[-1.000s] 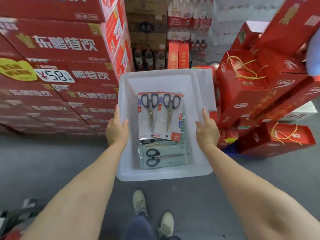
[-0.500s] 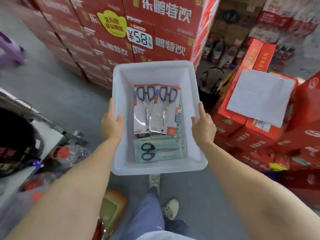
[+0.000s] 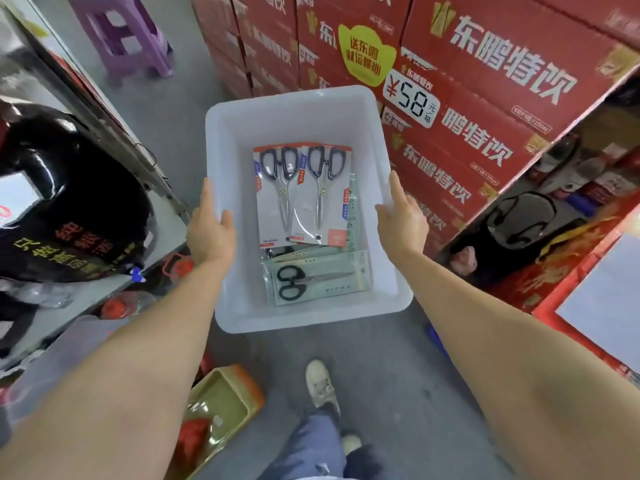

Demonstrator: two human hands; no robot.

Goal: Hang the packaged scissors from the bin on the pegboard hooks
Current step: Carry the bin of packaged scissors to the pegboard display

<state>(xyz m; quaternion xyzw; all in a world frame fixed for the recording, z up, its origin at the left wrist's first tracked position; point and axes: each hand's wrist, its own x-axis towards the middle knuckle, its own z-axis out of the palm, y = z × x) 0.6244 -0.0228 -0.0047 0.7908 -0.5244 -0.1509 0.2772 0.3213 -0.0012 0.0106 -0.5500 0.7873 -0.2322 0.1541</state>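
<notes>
At the far left we see a black glossy bag (image 3: pixel 69 209) with yellow and orange lettering, resting on a grey shelf (image 3: pixel 162 216), and behind it on the floor a purple stool (image 3: pixel 128 32). Low on the left lies a yellow tray with an orange rim (image 3: pixel 221 403).

Our left hand (image 3: pixel 209 233) grips the left wall of the white bin (image 3: pixel 298 105), thumb hooked over the rim and the fingers outside and under it, so we hold the bin up off the floor. Inside the bin lie the packaged scissors: two grey-handled pairs on white cards (image 3: pixel 301 195), side by side and slightly overlapping, with their handles toward the far wall. Nearer us, a black-handled pair in a pale green sleeve (image 3: pixel 317 277) lies crosswise, handles to the left. More flat packs seem to sit under these, though we cannot make them out clearly.

Our right hand (image 3: pixel 401 223) clasps the right wall of the bin in the same way, thumb on the rim and index finger stretched along its outer edge. Below the bin we see our shoes (image 3: pixel 322 382) on the grey floor. To the right rise the stacked red drink cartons (image 3: pixel 485 109), with a yellow sign and a price tag (image 3: pixel 410 98) reading 58.
</notes>
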